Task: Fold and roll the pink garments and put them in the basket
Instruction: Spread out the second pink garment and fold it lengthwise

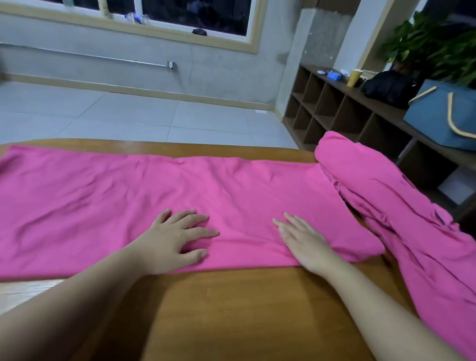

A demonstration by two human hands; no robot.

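Note:
A pink garment (121, 197) lies flat in a long folded strip across the wooden table (239, 311). My left hand (174, 237) rests palm down on its near middle, fingers spread. My right hand (302, 240) lies flat on the cloth a little to the right, fingers straight, near the strip's right end. A second pink garment (410, 215) lies rumpled along the table's right side and hangs off the edge. The blue fabric basket (449, 116) with tan handles stands on the shelf unit at the far right.
A dark cubby shelf (343, 114) runs along the right wall with a black bag (388, 87), a yellow cup (354, 77) and a plant on it. Tiled floor lies beyond the table's far edge. Bottles stand on the window sill.

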